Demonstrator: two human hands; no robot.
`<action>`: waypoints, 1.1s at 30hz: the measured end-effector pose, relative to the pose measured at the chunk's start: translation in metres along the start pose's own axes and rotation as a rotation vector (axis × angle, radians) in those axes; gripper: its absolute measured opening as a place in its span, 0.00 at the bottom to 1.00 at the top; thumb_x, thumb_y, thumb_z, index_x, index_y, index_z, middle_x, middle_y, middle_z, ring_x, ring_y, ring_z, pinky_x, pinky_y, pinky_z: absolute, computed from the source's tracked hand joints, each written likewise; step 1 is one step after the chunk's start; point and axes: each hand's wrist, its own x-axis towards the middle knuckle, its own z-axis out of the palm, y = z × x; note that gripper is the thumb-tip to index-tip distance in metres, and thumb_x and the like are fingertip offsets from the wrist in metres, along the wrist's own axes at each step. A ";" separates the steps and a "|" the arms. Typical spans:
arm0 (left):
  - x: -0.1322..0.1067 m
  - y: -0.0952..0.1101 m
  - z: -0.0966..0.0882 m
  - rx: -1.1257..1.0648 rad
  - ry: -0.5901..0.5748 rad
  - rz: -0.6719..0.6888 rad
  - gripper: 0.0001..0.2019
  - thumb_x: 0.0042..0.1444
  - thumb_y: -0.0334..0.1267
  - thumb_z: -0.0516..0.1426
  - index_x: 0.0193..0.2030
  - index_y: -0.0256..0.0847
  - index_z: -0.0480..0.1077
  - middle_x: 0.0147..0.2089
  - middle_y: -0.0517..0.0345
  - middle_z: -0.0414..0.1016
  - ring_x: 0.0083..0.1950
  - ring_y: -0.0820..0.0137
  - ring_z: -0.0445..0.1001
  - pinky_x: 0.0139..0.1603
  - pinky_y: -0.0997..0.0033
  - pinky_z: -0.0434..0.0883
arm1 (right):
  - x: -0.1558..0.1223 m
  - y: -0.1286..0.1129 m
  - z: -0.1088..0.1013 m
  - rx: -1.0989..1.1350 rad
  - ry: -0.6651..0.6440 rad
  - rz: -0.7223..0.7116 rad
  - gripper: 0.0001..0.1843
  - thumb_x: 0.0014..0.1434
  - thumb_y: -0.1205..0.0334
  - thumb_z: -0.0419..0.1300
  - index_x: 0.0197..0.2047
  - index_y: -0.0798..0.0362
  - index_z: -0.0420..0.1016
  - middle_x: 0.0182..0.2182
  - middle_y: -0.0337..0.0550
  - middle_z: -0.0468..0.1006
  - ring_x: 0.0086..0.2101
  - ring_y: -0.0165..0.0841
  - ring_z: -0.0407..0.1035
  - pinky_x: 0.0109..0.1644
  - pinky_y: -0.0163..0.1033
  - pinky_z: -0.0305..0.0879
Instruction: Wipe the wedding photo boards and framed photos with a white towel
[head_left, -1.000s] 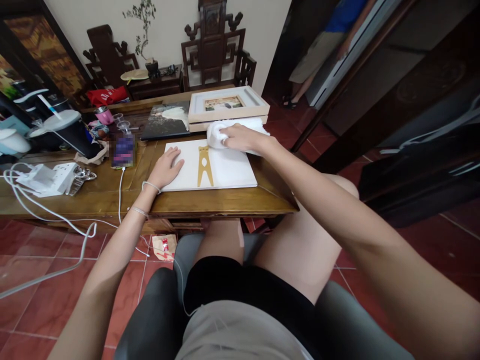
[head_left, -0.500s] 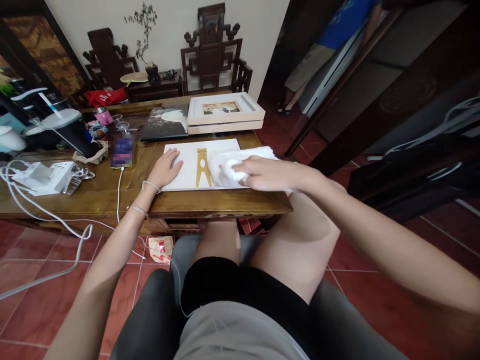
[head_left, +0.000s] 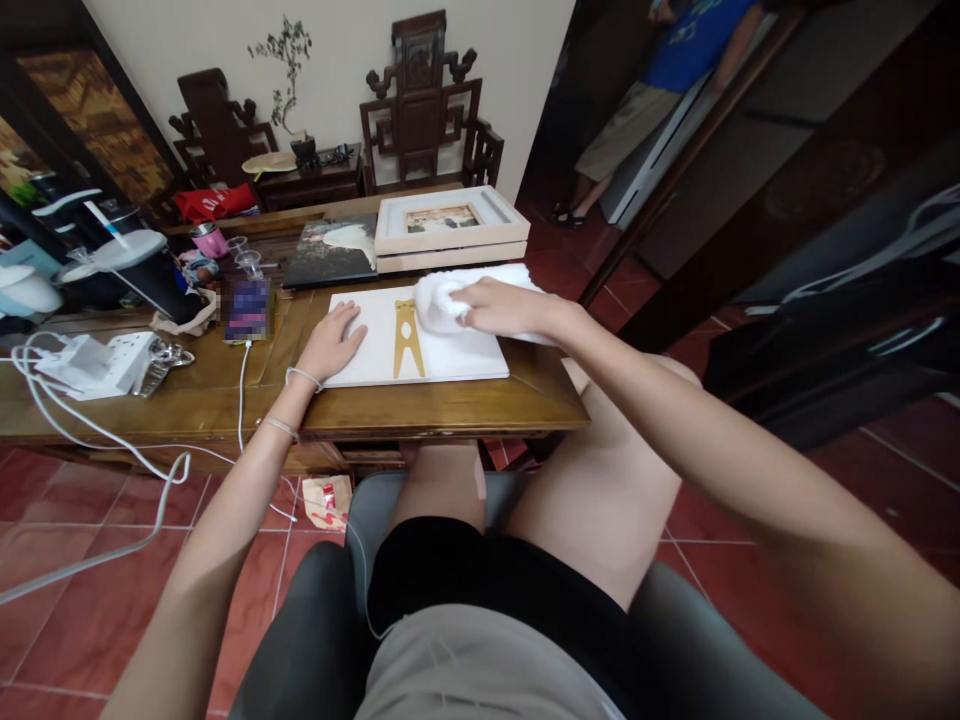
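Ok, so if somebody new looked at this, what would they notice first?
Probably the gold shape in the middle of the white board, between the left hand on the board's left side and the right hand gripping a bunched white cloth. Next might come the framed picture behind the board, and the bright blue shirt at the upper right.

Single head-worn view, forward and down over the table [head_left: 450, 408], seemingly near.
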 end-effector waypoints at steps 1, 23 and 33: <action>0.000 0.000 0.001 0.000 0.001 0.003 0.25 0.63 0.44 0.52 0.62 0.32 0.68 0.69 0.40 0.64 0.73 0.56 0.58 0.73 0.52 0.54 | -0.015 -0.006 0.001 0.014 -0.014 -0.045 0.04 0.53 0.68 0.50 0.31 0.51 0.65 0.32 0.48 0.74 0.37 0.42 0.68 0.44 0.44 0.62; -0.001 0.000 0.001 -0.004 -0.010 -0.008 0.26 0.64 0.45 0.50 0.63 0.31 0.67 0.70 0.41 0.63 0.74 0.56 0.57 0.74 0.52 0.53 | 0.048 -0.055 0.014 0.115 0.090 0.116 0.19 0.55 0.68 0.50 0.48 0.58 0.73 0.50 0.61 0.77 0.55 0.55 0.67 0.56 0.56 0.63; 0.000 -0.002 0.004 -0.024 -0.011 -0.002 0.24 0.63 0.41 0.50 0.63 0.36 0.68 0.70 0.46 0.63 0.74 0.56 0.56 0.74 0.50 0.53 | -0.033 -0.101 0.024 -0.019 -0.110 -0.152 0.19 0.55 0.73 0.48 0.48 0.57 0.72 0.52 0.65 0.75 0.67 0.56 0.52 0.59 0.65 0.58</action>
